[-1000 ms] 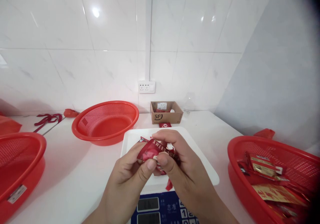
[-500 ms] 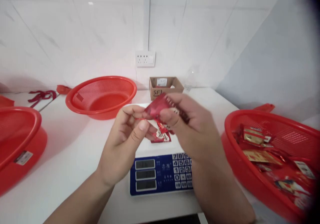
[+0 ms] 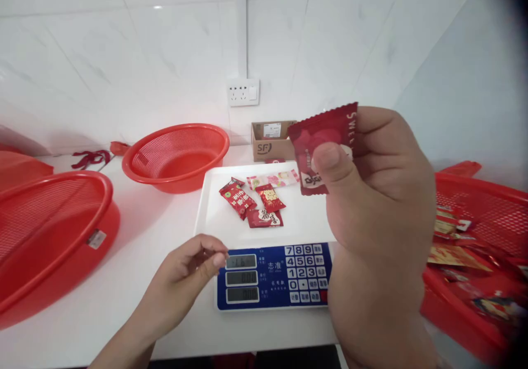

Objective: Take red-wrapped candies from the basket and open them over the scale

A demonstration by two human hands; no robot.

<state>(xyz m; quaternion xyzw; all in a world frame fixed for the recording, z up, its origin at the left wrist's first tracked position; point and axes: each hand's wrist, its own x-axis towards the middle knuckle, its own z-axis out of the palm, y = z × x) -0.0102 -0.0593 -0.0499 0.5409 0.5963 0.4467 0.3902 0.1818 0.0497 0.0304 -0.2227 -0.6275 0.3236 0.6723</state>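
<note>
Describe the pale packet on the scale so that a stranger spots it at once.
Find the blue-fronted scale in front of the person. Toward the back of its white tray lies a long, thin packet. Pale pink and white, it stands out from the red packets sharing the tray.

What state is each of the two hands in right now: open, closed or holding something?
Left hand: loosely curled, nothing visible in it; whether fully closed cannot be told.
Right hand: closed, holding a red packet.
</note>
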